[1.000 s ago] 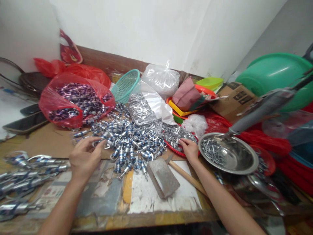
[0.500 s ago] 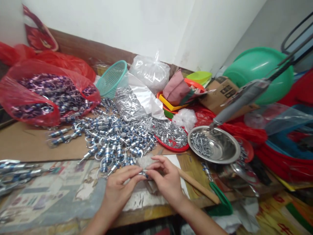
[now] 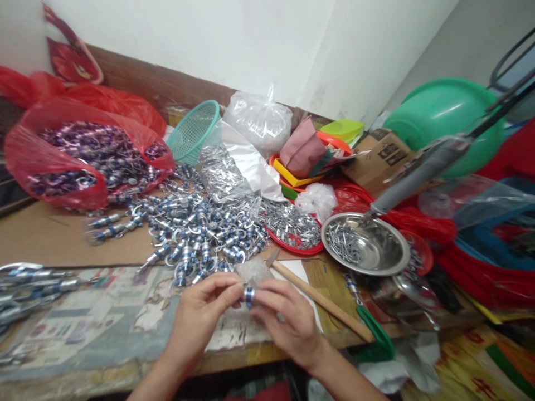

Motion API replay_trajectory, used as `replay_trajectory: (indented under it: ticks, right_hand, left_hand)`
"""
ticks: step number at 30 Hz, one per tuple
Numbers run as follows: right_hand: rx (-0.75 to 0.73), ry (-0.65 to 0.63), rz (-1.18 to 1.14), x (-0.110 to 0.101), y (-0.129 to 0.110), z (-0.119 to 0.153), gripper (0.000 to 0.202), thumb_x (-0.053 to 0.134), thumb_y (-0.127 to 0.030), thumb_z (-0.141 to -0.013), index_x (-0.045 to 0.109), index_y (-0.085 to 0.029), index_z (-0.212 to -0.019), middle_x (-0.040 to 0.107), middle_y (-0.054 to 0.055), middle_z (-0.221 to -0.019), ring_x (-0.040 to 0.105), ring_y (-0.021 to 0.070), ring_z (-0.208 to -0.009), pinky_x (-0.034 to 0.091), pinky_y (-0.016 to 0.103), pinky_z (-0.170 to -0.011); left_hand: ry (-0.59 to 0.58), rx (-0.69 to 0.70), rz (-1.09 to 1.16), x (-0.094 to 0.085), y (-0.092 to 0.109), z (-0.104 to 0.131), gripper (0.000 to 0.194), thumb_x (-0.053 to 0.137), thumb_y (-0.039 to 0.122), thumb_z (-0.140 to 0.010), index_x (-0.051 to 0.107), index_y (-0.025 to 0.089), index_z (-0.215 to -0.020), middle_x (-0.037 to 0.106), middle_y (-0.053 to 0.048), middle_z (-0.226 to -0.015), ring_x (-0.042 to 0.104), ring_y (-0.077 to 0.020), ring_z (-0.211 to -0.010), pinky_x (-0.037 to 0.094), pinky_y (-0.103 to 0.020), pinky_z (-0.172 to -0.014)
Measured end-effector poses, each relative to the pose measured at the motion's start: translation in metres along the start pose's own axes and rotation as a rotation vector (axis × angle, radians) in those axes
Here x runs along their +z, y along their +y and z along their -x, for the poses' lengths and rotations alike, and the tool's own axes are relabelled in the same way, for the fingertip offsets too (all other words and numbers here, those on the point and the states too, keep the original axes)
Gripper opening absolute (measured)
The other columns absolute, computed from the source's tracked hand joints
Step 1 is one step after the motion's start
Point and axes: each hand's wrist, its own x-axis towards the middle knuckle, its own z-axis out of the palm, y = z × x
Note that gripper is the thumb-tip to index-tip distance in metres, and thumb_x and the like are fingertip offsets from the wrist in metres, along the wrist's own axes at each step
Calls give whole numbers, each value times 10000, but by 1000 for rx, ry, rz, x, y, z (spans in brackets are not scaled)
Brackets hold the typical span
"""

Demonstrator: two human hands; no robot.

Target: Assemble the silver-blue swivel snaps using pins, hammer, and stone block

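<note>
A small silver-and-blue metal fitting [image 3: 249, 297] is held between my two hands over the front of the bench. My left hand [image 3: 213, 301] pinches its left end with thumb and forefinger. Around its right end, the fingers of my right hand [image 3: 288, 314] are closed; their tips partly hide it. Just beyond my fingers sits a greyish block [image 3: 253, 270]. A heap of similar silver-and-blue fittings [image 3: 200, 228] lies behind my left hand, several with curved hooks.
A steel bowl [image 3: 388, 250] of metal pins and a red tray [image 3: 301, 249] of small metal pieces stand right of the heap. A wooden handle [image 3: 326, 303] slants by my right hand. A red bag [image 3: 25, 167] of fittings sits far left; more fittings [image 3: 29, 289] lie near left.
The fitting has turned so that its blue-banded side shows more plainly between my hands. My right fingers, raised and spread before, have lowered and curled around it.
</note>
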Motion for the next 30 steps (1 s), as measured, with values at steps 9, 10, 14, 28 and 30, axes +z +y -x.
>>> replay_trajectory:
  ticks: [9, 10, 14, 28, 30]
  right_hand:
    - [-203, -64, 180, -7, 5, -2, 406, 467, -33, -771, 583, -230, -1107, 649, 98, -991, 623, 176, -841, 532, 306, -673]
    - [-175, -64, 165, -6, 2, -3, 398, 466, -31, -768, 597, -228, -1088, 653, 96, -977, 622, 174, -833, 533, 302, -673]
    - [14, -46, 0, -1, -7, -6, 283, 534, -78, -751, 664, -197, -972, 669, 85, -848, 625, 164, -748, 532, 265, -633]
    - [673, -345, 768, -46, 88, -65, 229, 463, -176, -837, 662, -171, -951, 668, 90, -948, 599, 211, -931, 450, 305, -793]
    - [740, -410, 834, -47, 112, -75, 181, 533, -183, -799, 663, -136, -916, 661, 129, -910, 599, 257, -915, 456, 349, -771]
  left_hand:
    - [-35, 111, -218, -4, 16, 1, 116, 619, 274, -687, 677, 225, -600, 686, -25, -836, 601, -210, -844, 448, -270, -767]
    - [-42, 88, -211, -5, 15, 1, 116, 618, 283, -689, 680, 226, -608, 691, -24, -820, 607, -210, -823, 453, -273, -755]
    - [-12, -81, -117, -3, 6, 2, 138, 651, 339, -655, 692, 211, -687, 704, -31, -724, 625, -208, -710, 488, -289, -685]
    - [-177, -321, 265, 3, -11, -4, 676, 696, 317, -617, 364, 226, -1199, 615, -6, -746, 626, -194, -701, 502, -291, -606]
    - [-250, -354, 257, -1, -10, -10, 684, 696, 277, -620, 342, 223, -1203, 587, 8, -724, 604, -172, -663, 486, -282, -583]
